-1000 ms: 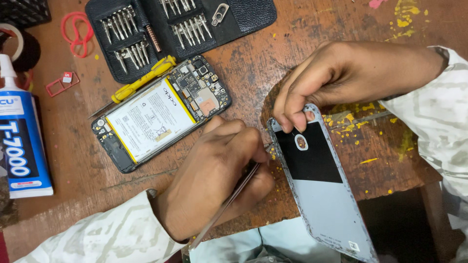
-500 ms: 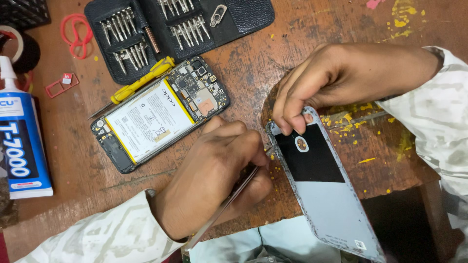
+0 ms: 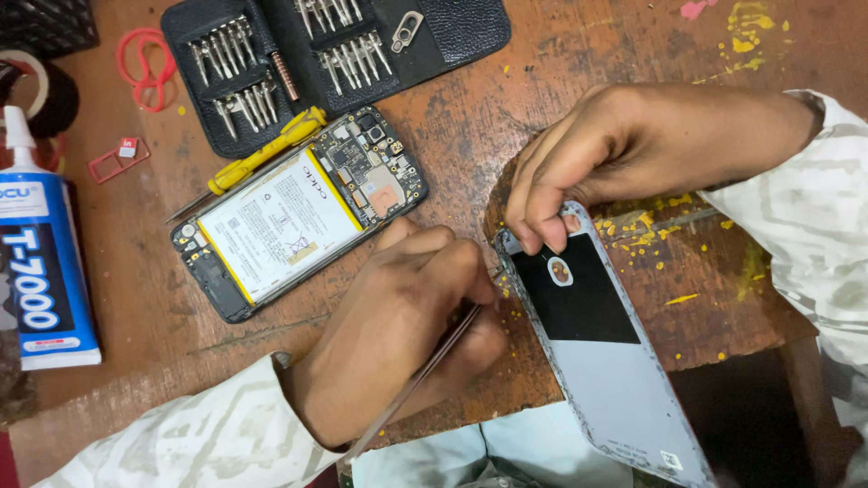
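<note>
We see the left hand (image 3: 398, 334) wrapped around a thin metal tool (image 3: 411, 389), grip closed on it, tip at the top left corner of the phone back cover (image 3: 606, 361). The right hand (image 3: 615, 154) pins the cover's top edge, fingertips (image 3: 551, 237) pressed on it, grip closed on the cover. The cover lies inside-up on the wooden bench (image 3: 470, 117), a black patch over its upper half, grey below, and its lower end juts past the bench edge. To the left of the left hand lies an opened phone body (image 3: 298, 212), battery and circuit board exposed, with a yellow-handled screwdriver (image 3: 262, 158) along its upper edge. Behind it is a black bit case (image 3: 334, 54) with rows of bits. A glue tube (image 3: 41, 262) sits far left, near a red card tray (image 3: 117, 158).
</note>
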